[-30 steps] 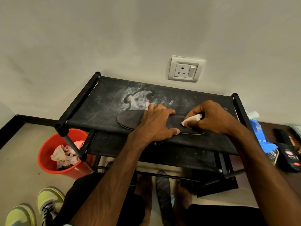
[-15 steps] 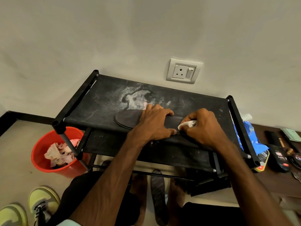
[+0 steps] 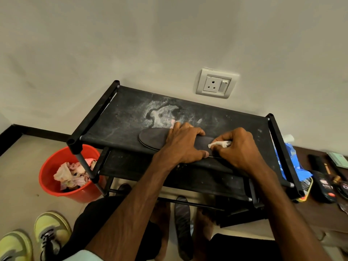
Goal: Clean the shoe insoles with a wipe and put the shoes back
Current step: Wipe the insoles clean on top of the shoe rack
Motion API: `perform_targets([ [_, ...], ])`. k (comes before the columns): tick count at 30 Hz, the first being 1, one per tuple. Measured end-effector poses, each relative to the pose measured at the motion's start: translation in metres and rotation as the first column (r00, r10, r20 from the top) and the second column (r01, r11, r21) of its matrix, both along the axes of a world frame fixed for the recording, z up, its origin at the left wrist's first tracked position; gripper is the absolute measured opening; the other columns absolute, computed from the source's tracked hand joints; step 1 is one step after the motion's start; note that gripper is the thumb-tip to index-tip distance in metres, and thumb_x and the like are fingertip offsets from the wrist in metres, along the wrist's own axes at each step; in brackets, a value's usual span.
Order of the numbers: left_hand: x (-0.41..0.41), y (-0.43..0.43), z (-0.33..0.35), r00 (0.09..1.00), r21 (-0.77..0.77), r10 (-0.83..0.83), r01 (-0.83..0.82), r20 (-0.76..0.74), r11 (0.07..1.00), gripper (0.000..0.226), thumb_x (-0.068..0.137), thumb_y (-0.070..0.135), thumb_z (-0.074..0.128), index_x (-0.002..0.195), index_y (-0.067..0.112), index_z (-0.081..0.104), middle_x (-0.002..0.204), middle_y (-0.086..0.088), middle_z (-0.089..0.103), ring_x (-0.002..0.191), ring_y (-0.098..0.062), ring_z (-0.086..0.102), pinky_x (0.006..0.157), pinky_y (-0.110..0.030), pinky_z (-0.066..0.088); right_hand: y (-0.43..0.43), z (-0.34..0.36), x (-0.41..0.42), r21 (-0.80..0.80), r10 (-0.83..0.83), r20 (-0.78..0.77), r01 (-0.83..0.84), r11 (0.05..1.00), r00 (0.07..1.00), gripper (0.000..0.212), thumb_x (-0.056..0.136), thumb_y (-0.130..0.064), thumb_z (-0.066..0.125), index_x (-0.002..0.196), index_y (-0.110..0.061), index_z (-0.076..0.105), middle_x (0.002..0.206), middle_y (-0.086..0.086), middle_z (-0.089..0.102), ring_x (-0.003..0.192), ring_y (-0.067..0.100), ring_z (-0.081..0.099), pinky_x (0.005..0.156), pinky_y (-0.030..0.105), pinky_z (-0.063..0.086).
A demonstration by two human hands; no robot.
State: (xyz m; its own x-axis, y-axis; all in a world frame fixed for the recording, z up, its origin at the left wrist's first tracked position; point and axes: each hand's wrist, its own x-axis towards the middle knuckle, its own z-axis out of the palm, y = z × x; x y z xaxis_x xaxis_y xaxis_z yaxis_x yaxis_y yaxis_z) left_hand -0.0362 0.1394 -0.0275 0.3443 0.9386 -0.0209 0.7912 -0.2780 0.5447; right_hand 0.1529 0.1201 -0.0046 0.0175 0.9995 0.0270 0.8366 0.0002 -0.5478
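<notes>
A dark insole (image 3: pixel 153 137) lies flat on the top shelf of the black shoe rack (image 3: pixel 120 117). My left hand (image 3: pixel 183 144) presses down on its middle, fingers spread over the far edge. My right hand (image 3: pixel 239 147) pinches a crumpled white wipe (image 3: pixel 219 144) against the right part of the insole, which is mostly hidden under both hands. A second dark insole (image 3: pixel 181 227) lies on the floor between my feet. Two yellow-green sneakers (image 3: pixel 50 234) stand on the floor at the bottom left.
A red bucket (image 3: pixel 56 187) with used wipes sits under the rack's left corner. A blue packet (image 3: pixel 290 161) hangs by the rack's right post. Dark bottles and tins (image 3: pixel 323 185) crowd a brown surface at right. A wall socket (image 3: pixel 215 84) is above the rack.
My right hand with the wipe slid left along the insole toward my left hand, then stayed close to it. The left hand kept pressing the same spot.
</notes>
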Motion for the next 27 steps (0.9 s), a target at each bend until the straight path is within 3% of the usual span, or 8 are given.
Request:
perform_targets([
  [4, 0.001, -0.001, 0.002, 1.0, 0.009, -0.003, 0.003, 0.006, 1.0, 0.068, 0.076, 0.053, 0.078, 0.137, 0.036, 0.053, 0.139, 0.002, 0.048, 0.129, -0.022, 0.033, 0.112, -0.039, 0.029, -0.014, 0.006, 0.005, -0.057, 0.016, 0.061, -0.013, 0.998, 0.998, 0.009, 0.079, -0.024, 0.083, 0.082, -0.032, 0.083, 0.071, -0.007, 0.075, 0.068, 0.009, 0.07, 0.068, 0.037, 0.062],
  [12, 0.0, 0.0, 0.006, 1.0, -0.019, -0.022, 0.022, -0.018, 1.0, 0.067, 0.078, 0.053, 0.077, 0.137, 0.036, 0.051, 0.14, 0.002, 0.046, 0.13, -0.022, 0.032, 0.111, -0.041, 0.03, 0.009, 0.0, -0.01, 0.043, -0.079, 0.025, 0.078, 0.996, 0.997, 0.008, 0.079, -0.023, 0.079, 0.085, -0.026, 0.083, 0.076, 0.0, 0.076, 0.072, 0.02, 0.071, 0.071, 0.046, 0.062],
  [16, 0.0, 0.002, 0.005, 1.0, -0.038, -0.023, 0.023, -0.008, 0.999, 0.067, 0.078, 0.054, 0.077, 0.138, 0.037, 0.051, 0.14, 0.002, 0.045, 0.13, -0.022, 0.031, 0.111, -0.041, 0.028, 0.024, -0.002, -0.019, 0.083, -0.077, 0.053, 0.072, 0.994, 0.996, 0.014, 0.078, -0.02, 0.077, 0.091, -0.024, 0.083, 0.077, -0.001, 0.076, 0.068, 0.017, 0.07, 0.069, 0.043, 0.063],
  [23, 0.0, 0.004, 0.0, 1.0, -0.025, -0.002, 0.003, 0.024, 1.0, 0.07, 0.074, 0.054, 0.08, 0.137, 0.036, 0.054, 0.137, 0.002, 0.048, 0.13, -0.023, 0.032, 0.113, -0.04, 0.026, 0.005, 0.0, -0.011, 0.016, 0.096, -0.016, -0.096, 0.995, 0.995, 0.013, 0.081, -0.018, 0.081, 0.088, -0.029, 0.084, 0.08, -0.009, 0.078, 0.073, 0.008, 0.072, 0.071, 0.041, 0.063],
  [27, 0.001, 0.002, 0.0, 1.0, -0.016, -0.014, 0.015, 0.028, 1.0, 0.073, 0.073, 0.055, 0.08, 0.138, 0.035, 0.053, 0.14, 0.002, 0.047, 0.133, -0.023, 0.031, 0.115, -0.04, 0.024, -0.003, 0.009, -0.005, -0.086, 0.179, 0.059, -0.174, 0.981, 0.982, 0.015, 0.081, -0.022, 0.08, 0.087, -0.035, 0.083, 0.087, -0.012, 0.078, 0.082, 0.01, 0.073, 0.08, 0.041, 0.062],
])
